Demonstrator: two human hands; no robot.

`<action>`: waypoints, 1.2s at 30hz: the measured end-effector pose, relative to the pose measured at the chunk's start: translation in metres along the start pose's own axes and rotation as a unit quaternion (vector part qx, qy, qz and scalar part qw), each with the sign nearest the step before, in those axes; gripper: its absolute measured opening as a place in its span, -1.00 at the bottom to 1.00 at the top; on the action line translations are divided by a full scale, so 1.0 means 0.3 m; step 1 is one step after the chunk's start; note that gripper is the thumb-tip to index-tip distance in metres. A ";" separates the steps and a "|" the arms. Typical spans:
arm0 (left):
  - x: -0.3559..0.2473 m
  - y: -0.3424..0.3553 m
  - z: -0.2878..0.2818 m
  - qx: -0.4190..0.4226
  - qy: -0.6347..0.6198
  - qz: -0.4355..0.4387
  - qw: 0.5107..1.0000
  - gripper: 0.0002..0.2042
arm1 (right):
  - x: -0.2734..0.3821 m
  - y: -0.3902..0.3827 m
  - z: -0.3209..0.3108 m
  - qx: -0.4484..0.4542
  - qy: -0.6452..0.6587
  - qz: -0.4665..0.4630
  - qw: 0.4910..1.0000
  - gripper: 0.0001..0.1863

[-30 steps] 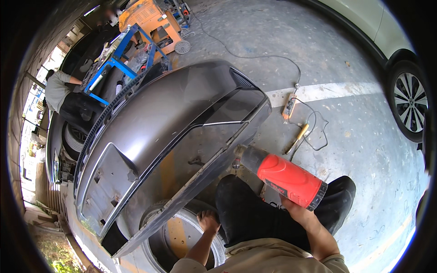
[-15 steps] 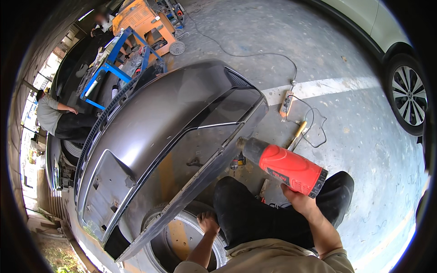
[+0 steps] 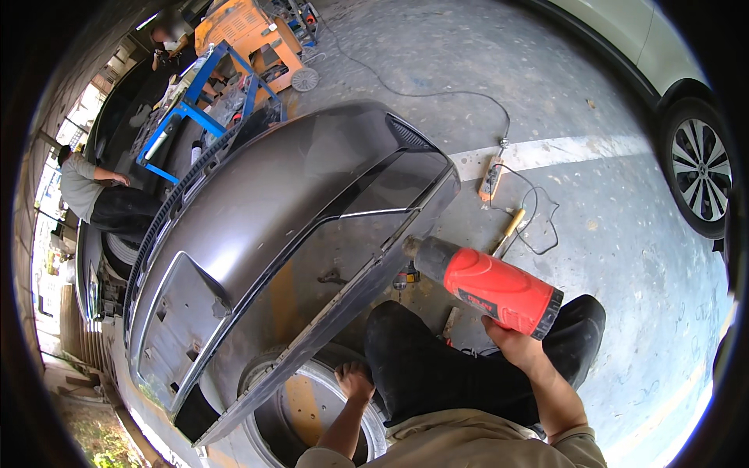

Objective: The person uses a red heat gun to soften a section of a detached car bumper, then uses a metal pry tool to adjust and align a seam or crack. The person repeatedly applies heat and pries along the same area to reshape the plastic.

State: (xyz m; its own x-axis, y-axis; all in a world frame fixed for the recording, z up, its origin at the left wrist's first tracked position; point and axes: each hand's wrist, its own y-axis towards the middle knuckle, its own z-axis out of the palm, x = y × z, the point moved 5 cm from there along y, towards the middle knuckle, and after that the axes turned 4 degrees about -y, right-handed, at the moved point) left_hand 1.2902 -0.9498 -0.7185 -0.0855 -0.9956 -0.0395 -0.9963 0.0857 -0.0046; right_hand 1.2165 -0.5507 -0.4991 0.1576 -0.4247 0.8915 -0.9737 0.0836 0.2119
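A red heat gun (image 3: 502,290) with a black nozzle is in my right hand (image 3: 515,343), whose fingers wrap its handle. Its nozzle points at the lower edge of a dark grey car bumper (image 3: 257,187), close beside it; whether they touch, I cannot tell. My left hand (image 3: 356,381) lies on a tyre (image 3: 337,357) beside my knee, its fingers slightly bent and holding nothing visible. Part of the tyre and its rim sits beneath the bumper's near edge.
A power strip (image 3: 491,178), a yellow-handled tool (image 3: 511,226) and cables lie on the floor. A small power tool (image 3: 406,276) lies by my knee. Back left are a blue frame stand (image 3: 201,117), an orange machine (image 3: 242,35) and two people. A parked car's wheel (image 3: 700,167) is at right.
The heat gun's nozzle has shifted very slightly left along the bumper edge. In the background, the person at the top has raised their hands. My left hand has barely moved.
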 end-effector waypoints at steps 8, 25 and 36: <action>0.007 -0.001 0.007 0.016 -0.012 -0.028 0.999 -0.75 | 0.063 -0.021 0.013 0.012 -0.035 -0.075 0.997 -0.71; 0.013 -0.009 0.021 0.052 0.009 -0.036 0.998 -0.73 | 0.070 -0.046 0.056 0.029 -0.019 -0.089 0.995 -0.70; 0.010 -0.004 0.007 0.043 -0.017 -0.037 0.998 -0.74 | 0.090 -0.048 0.065 0.045 -0.038 -0.103 0.993 -0.72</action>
State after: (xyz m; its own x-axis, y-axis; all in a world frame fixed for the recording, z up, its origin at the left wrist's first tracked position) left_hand 1.2911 -0.9527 -0.7208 -0.0091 -0.9975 -0.0696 -0.9954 0.0157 -0.0950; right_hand 1.2315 -0.5809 -0.4860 0.3449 -0.4920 0.7994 -0.9336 -0.0919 0.3463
